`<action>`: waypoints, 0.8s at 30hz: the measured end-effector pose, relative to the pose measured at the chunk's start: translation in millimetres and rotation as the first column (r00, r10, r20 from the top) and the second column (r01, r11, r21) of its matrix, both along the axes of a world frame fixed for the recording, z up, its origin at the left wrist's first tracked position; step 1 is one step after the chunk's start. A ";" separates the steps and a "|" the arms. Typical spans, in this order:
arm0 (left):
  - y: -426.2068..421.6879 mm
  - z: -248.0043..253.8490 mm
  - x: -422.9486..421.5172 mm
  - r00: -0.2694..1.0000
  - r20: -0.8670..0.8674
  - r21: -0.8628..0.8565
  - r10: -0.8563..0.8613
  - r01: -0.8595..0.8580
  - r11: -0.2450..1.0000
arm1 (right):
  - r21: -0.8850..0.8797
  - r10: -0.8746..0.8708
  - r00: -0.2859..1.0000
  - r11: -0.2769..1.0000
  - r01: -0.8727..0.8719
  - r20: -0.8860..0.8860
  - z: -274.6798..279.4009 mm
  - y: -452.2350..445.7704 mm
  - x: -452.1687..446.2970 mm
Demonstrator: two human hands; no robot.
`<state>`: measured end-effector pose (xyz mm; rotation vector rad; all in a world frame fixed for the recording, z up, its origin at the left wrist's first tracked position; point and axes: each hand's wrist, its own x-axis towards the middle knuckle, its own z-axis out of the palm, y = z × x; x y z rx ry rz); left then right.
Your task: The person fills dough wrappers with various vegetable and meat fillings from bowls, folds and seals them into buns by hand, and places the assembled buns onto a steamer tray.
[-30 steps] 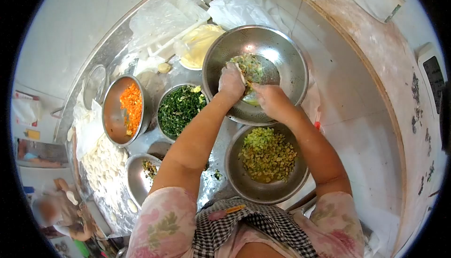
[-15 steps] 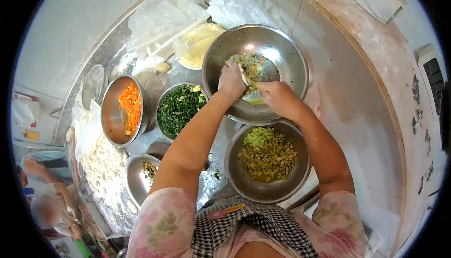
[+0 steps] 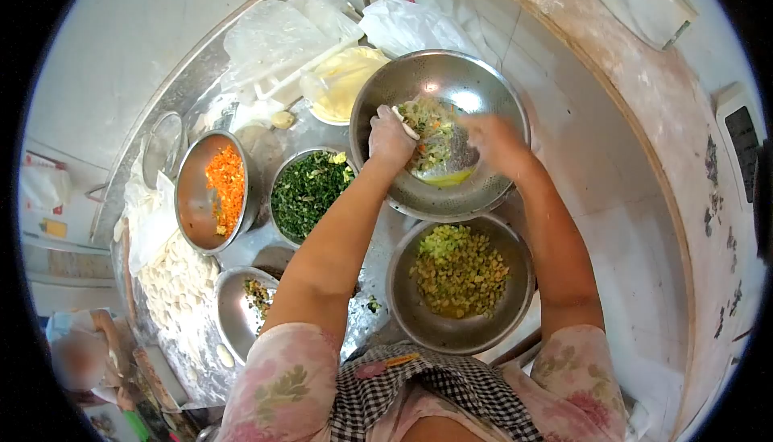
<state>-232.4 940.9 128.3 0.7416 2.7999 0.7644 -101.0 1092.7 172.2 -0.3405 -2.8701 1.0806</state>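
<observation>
My left hand (image 3: 390,138), dusted with flour, is closed on a pale piece of dough (image 3: 409,126) over the left side of a large steel bowl (image 3: 435,62). Chopped vegetable filling (image 3: 431,130) with green and orange bits lies in that bowl, with yellowish liquid (image 3: 447,178) at its near edge. Over the bowl's right side is my right hand (image 3: 493,142), smeared by motion; whether its fingers hold anything is unclear. Below stands another steel bowl (image 3: 394,297) of diced green vegetables (image 3: 463,273).
Left of my arms are steel bowls of chopped carrot (image 3: 225,184), dark chopped greens (image 3: 310,196) and a few scraps (image 3: 259,295). Many floured dough pieces (image 3: 177,281) lie farther left. Plastic bags (image 3: 419,23) and a yellow-filled container (image 3: 338,80) stand behind. A person (image 3: 84,353) is at lower left.
My right hand has moved right, away from my left hand, and is now blurred. My left hand stays at the bowl's left with the dough. The person at lower left has shifted.
</observation>
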 end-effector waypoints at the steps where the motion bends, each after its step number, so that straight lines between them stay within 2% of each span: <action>1: 0.2 -0.8 -1.0 1.000 0.013 0.005 0.011 -0.011 1.000 | -0.043 -0.060 0.998 0.997 0.060 0.009 -6.1 9.3 -7.5; 2: 0.3 -2.3 -0.5 1.000 0.010 0.001 0.010 -0.010 1.000 | -0.085 -0.119 0.993 0.989 0.120 0.020 -14.8 13.8 -12.1; 5: -0.1 -1.4 0.1 1.000 -0.013 0.016 0.009 -0.009 1.000 | -0.375 -0.005 0.998 0.927 -0.016 -0.055 -42.5 10.4 -15.9; 8: -0.6 -7.8 -2.0 0.999 -0.027 0.090 0.018 -0.016 0.996 | -0.347 0.105 0.994 0.931 -0.110 -0.033 -40.3 0.6 -13.4; 11: -0.3 -3.8 1.4 0.999 -0.044 0.196 0.020 -0.011 0.980 | -0.243 0.106 0.990 0.962 -0.125 -0.092 -13.5 -23.2 -1.0; 14: -2.7 2.6 6.1 0.990 -0.139 0.297 -0.005 0.046 0.954 | -0.026 0.076 0.996 0.997 -0.077 -0.041 14.5 -44.6 8.5; 19: -8.7 16.8 10.2 0.939 -0.344 0.440 -0.007 0.168 0.882 | 0.337 0.088 0.996 0.938 -0.085 0.007 49.4 -68.5 16.7; 22: -14.1 21.8 10.2 0.951 -0.310 0.551 0.012 0.169 0.817 | 0.446 0.138 0.989 0.883 -0.146 0.051 68.6 -68.9 19.4; 24: -20.7 29.5 14.5 0.983 -0.183 0.624 0.024 0.097 0.776 | 0.448 0.174 0.984 0.876 -0.177 0.047 78.3 -61.1 22.9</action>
